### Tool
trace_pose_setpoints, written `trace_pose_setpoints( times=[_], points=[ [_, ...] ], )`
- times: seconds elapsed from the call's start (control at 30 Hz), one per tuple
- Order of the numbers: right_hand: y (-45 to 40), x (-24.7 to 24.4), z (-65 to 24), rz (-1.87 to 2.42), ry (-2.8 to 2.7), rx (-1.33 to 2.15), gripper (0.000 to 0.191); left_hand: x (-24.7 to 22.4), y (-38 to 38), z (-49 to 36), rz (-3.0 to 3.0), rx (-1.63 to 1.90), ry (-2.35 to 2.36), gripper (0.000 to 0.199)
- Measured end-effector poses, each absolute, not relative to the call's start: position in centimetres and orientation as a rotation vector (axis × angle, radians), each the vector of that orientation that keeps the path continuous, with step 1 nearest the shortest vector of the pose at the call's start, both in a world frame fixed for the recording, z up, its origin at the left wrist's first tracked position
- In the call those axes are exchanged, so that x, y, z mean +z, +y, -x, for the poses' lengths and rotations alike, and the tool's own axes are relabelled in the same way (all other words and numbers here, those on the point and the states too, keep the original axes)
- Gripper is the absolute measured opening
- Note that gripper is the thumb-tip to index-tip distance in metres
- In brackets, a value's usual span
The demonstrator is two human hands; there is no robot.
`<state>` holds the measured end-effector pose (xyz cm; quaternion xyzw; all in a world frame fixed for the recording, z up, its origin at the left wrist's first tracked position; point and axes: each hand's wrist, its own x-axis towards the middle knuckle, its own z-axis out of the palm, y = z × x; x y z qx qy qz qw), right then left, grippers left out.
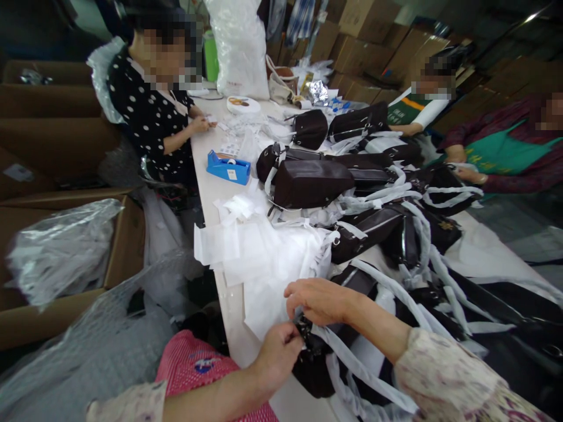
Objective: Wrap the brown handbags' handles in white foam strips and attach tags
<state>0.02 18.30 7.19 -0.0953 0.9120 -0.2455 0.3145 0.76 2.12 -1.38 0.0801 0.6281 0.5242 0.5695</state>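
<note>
Lowest in the frame, the left hand (277,357) pinches a dark metal strap fitting (304,332) on a black leather handbag (313,372) trimmed with white fabric strips. The right hand (319,302) curls just above, fingers pressed together (whether they grip, I cannot tell). A narrow bare strip of white table (233,310) runs to their left; farther up sits a blue tape dispenser (229,167).

I count my left hand (275,357), my right hand (317,300), three co-workers (153,111), one blue tape dispenser (229,167), and at least six dark handbags (310,183).
</note>
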Motion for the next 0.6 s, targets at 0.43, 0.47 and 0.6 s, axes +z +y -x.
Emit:
trace_pose_setpoints(
  times=[0.43,0.47,0.6],
  points=[
    [15.5,7.5,0.6,0.457,2.406,-0.134,0.008,-0.9,2.4,-0.5,-0.153,1.24,1.38,0.013],
    [15.0,7.7,0.6,0.513,2.443,-0.075,0.005,-1.0,2.4,-0.5,-0.141,1.252,1.37,0.012],
    [14.3,8.7,0.1,0.621,2.487,-0.021,0.011,-0.9,2.6,-0.4,-0.122,1.287,1.359,0.014]
  ],
)
